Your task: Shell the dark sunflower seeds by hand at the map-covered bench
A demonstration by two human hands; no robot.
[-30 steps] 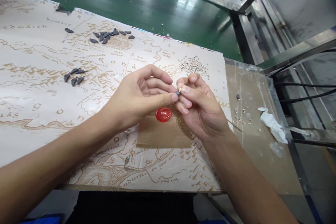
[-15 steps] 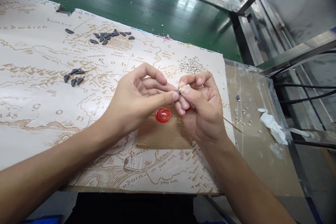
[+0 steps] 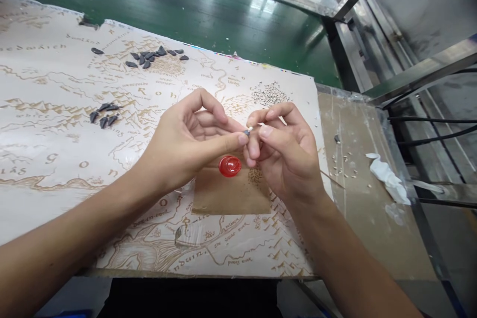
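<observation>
My left hand pinches a small dark grey piece between thumb and fingertips. A tiny pale bit sits at the end of that piece. Close on its right is my right hand, thumb and forefinger apart, the forefinger tip beside the pale bit; whether it touches cannot be made out. Below the hands, a red glossy round container stands on a brown board. Small dark specks lie on the board, partly hidden by my right hand.
Dark grey pieces lie in a far group and a nearer group on the map-printed sheet. Many small pale bits are spread beyond my right hand. A thin stick and crumpled white tissue are at right.
My right thumb has come away from the pale bit, which now shows on the dark piece. Both hands sit slightly further left in view; the left still pinches the piece.
</observation>
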